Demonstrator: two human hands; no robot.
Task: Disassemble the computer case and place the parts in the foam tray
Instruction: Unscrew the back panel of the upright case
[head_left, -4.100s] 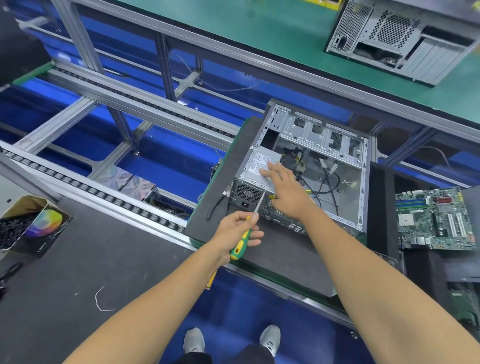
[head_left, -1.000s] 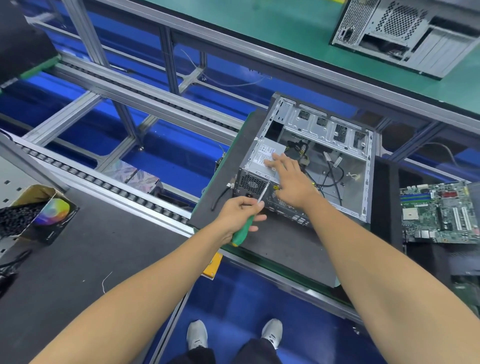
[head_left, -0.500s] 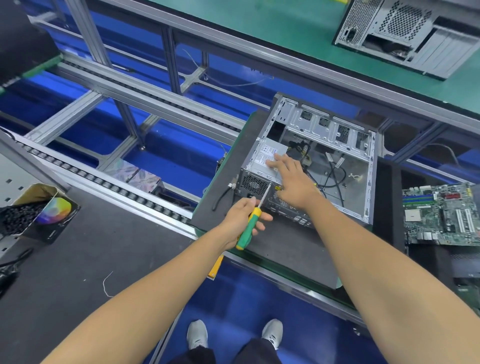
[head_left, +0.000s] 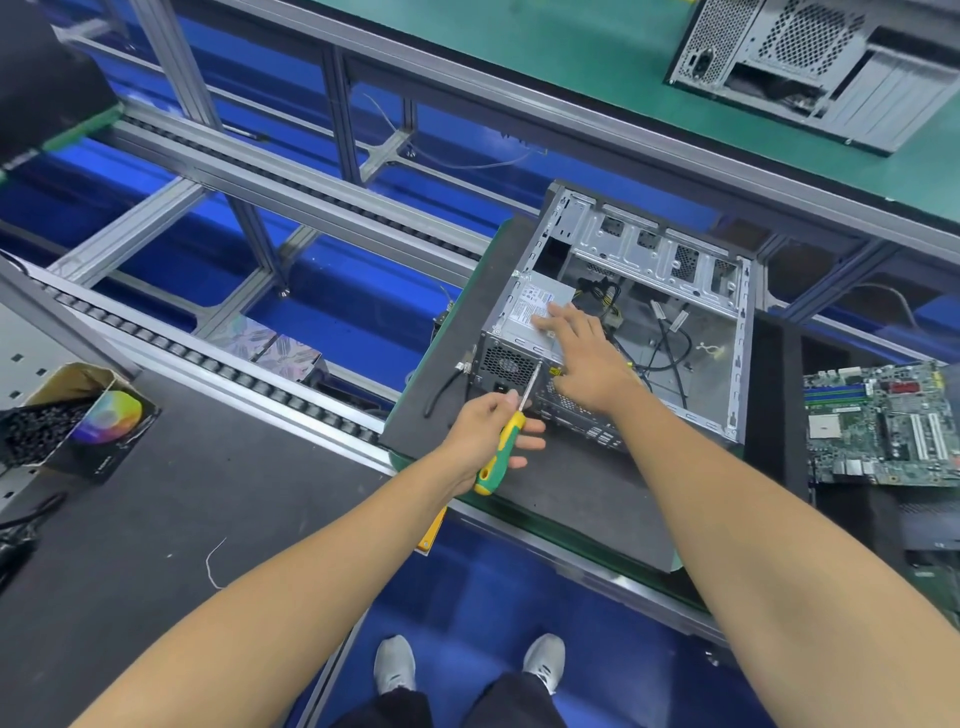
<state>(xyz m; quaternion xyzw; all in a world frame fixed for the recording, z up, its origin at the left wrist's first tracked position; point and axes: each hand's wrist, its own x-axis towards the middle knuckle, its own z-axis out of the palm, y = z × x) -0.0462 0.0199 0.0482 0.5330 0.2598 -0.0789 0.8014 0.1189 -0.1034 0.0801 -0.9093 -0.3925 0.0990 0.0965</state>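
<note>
Dark foam mat (head_left: 571, 493), centre: computer case (head_left: 649, 332) lies open; your right hand (head_left: 587, 358) presses flat on the power supply (head_left: 535, 317), left hand (head_left: 488, 431) grips the screwdriver (head_left: 506, 441) at its rear screw. Risk: tilted tip slips, strips the head

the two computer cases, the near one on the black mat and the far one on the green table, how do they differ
The near case lies open, its inside with loose cables showing; the far case shows only its closed back panel. The near case rests on a black mat, the far case on a green table. The right hand presses on the near case and the left hand holds a screwdriver at it; nobody touches the far case. Both are grey metal with perforated vents.
</note>
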